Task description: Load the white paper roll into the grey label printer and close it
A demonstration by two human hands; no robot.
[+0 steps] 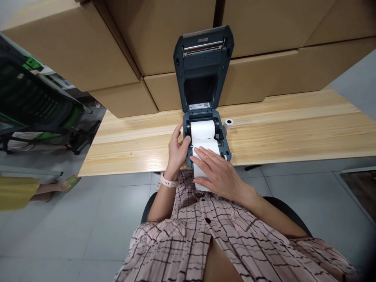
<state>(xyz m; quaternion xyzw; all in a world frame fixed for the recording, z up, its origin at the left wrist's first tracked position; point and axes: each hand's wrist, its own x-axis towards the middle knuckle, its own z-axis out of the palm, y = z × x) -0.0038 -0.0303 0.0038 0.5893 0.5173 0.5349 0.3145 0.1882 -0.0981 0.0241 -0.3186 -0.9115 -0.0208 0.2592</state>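
A dark grey label printer (225, 135) stands at the table's front edge with its lid (202, 70) raised. Inside it sits a white label roll (202, 129), and the paper strip (199, 172) from it runs forward over the front edge and hangs down. My right hand (219, 170) lies on the strip, fingers stretched out and flat. On the printer's left side rests my left hand (178, 147), with the thumb on the near rim and the fingers apart along the outer wall. A smaller white paper roll (228, 123) stands right of the printer.
Large cardboard boxes (176, 39) are stacked along the back of the wooden table (132, 145). At left are a dark office chair (38, 94) and another person's leg (49, 188) in a green shoe. A framed dark panel (361, 188) lies low at right.
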